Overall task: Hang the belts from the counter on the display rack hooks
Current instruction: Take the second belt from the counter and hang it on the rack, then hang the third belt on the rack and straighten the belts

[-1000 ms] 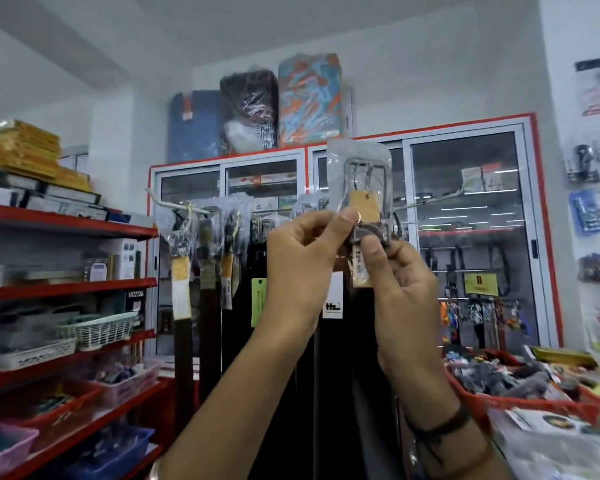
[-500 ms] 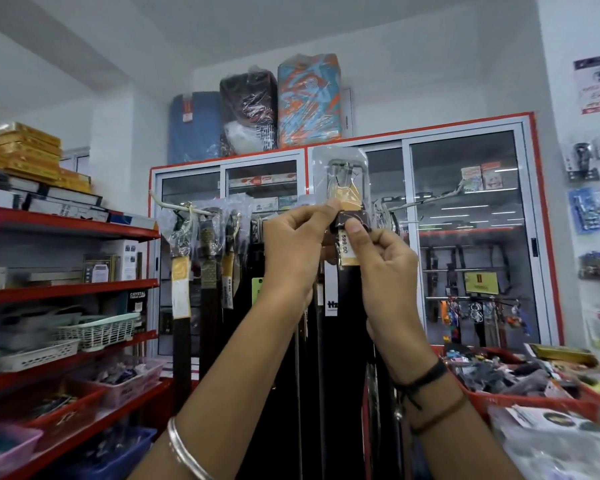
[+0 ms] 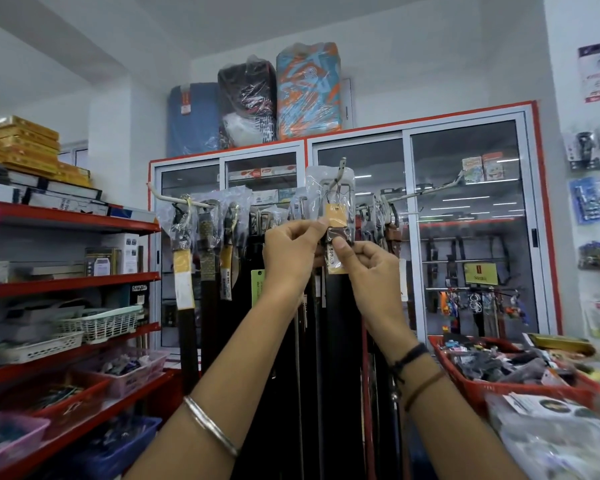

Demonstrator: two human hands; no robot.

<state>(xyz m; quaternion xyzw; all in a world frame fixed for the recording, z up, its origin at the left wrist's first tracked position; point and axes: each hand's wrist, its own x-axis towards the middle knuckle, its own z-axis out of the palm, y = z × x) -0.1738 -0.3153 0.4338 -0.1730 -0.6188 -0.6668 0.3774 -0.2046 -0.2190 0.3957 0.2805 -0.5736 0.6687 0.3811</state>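
Up at centre frame, both hands pinched a black belt just below its plastic-wrapped buckle. The left hand, at 9 o'clock of the buckle, closed thumb and forefinger on the strap's top; the right hand, at 5 o'clock, gripped the price tag and strap. The buckle sat over the upturned tip of a white rack hook, whether fully seated I cannot tell. Other belts hung at 9 o'clock

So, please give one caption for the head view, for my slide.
Both hands slip a plastic-wrapped belt buckle onto a rack hook.
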